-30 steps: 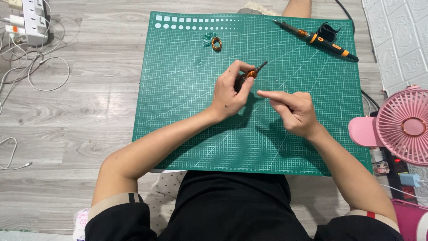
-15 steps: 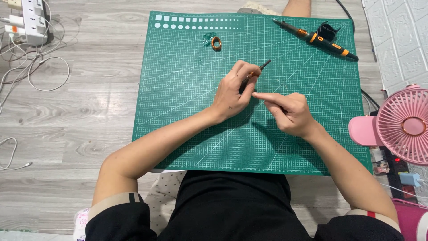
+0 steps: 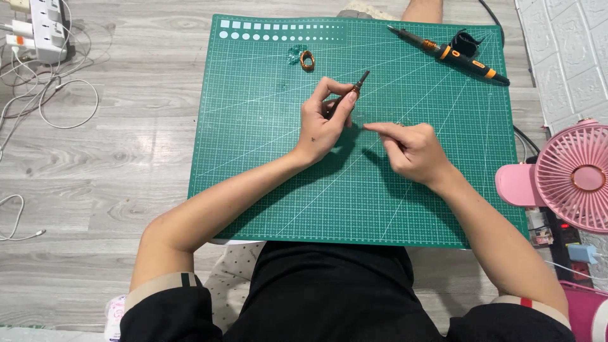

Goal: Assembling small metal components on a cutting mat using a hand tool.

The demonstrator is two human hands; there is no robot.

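1. Here we see the left hand (image 3: pixel 322 120) pinching a slim dark tool (image 3: pixel 353 92) above the green cutting mat (image 3: pixel 266 183) — tip angled up-right.
2. The right hand (image 3: pixel 408 149) is loosely curled with the forefinger out; we cannot tell whether it holds anything.
3. We judge the tool light, stiff and thin — best held mid-shaft.

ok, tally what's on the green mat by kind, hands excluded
Slim dark tool held in the left hand: 1
Black-and-orange pen-shaped tool: 1
Small brown ring-shaped piece: 1
Small clear teal piece beside it: 1
Total: 4
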